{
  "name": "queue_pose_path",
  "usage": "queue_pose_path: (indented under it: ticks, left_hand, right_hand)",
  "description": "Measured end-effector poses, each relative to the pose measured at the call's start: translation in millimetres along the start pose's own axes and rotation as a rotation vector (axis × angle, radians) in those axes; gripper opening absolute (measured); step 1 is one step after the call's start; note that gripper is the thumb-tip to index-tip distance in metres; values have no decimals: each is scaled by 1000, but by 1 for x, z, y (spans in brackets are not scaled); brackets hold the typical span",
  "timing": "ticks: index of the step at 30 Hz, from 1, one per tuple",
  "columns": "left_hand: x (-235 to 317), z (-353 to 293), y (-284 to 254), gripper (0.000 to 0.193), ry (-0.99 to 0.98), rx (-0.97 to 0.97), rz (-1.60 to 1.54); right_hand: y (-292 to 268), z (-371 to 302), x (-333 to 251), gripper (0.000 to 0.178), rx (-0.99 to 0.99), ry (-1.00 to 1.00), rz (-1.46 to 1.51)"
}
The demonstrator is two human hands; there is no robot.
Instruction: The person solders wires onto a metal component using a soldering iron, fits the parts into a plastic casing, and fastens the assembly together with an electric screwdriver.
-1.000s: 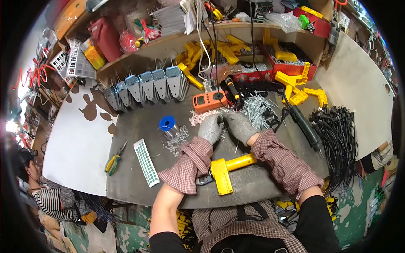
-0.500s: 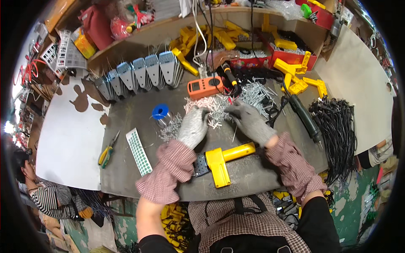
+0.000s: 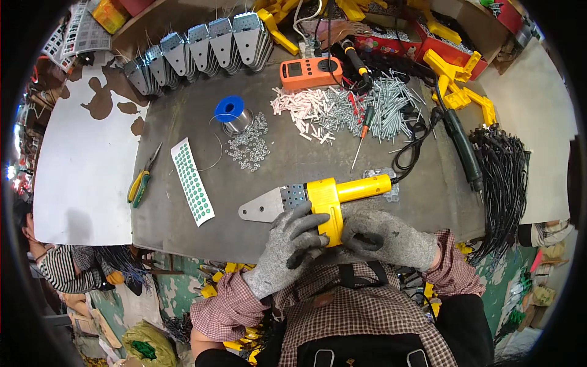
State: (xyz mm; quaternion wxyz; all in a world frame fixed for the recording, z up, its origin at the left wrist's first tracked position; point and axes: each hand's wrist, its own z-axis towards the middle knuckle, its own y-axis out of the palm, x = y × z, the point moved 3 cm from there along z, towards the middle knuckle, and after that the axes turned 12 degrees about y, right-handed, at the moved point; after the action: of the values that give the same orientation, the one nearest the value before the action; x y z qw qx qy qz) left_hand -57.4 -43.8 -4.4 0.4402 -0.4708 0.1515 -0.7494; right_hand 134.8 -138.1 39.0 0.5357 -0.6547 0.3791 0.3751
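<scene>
A pipe welding iron (image 3: pixel 324 202), with a yellow casing and a flat grey metal plate, lies on the dark bench in front of me. Grey gloves with dark palms cover both hands. My left hand (image 3: pixel 284 248) rests at the left side of the casing, its fingers curled toward the thumb over something I cannot make out. Beside the casing's lower right, my right hand (image 3: pixel 388 238) is closed in a pinch; whatever lies between its fingertips is hidden. Beyond the iron is a screwdriver (image 3: pixel 364 128), its handle on a heap of screws (image 3: pixel 391 104).
Pale pink tubes (image 3: pixel 302 107), an orange multimeter (image 3: pixel 310 72), a solder spool (image 3: pixel 233 113) and small nuts (image 3: pixel 247 144) lie farther back. Pliers (image 3: pixel 144 177) and a green-dotted sticker sheet (image 3: pixel 192 183) are left. Black cables (image 3: pixel 501 189) and a dark-handled power screwdriver (image 3: pixel 461 150) lie right.
Both hands have come back from the heaps of screws and tubes to the welding iron. The view has shifted, and the screwdriver and the iron's full metal plate now show.
</scene>
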Motion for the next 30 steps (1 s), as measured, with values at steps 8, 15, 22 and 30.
queue_pose_path:
  ticks: [8,15,22,30]
  left_hand:
    - [-7,33,-24,45,145,-298,337]
    - [-166,176,21,23,-256,32,206]
    - [-156,173,2,26,-396,81,130]
    - [-117,165,-7,17,-334,-136,347]
  right_hand:
    - [-33,19,10,26,-4,145,-69]
    - [-99,166,96,31,571,-2,-715]
    - [-91,149,59,18,605,94,-851]
    - [-108,154,70,17,585,27,-748]
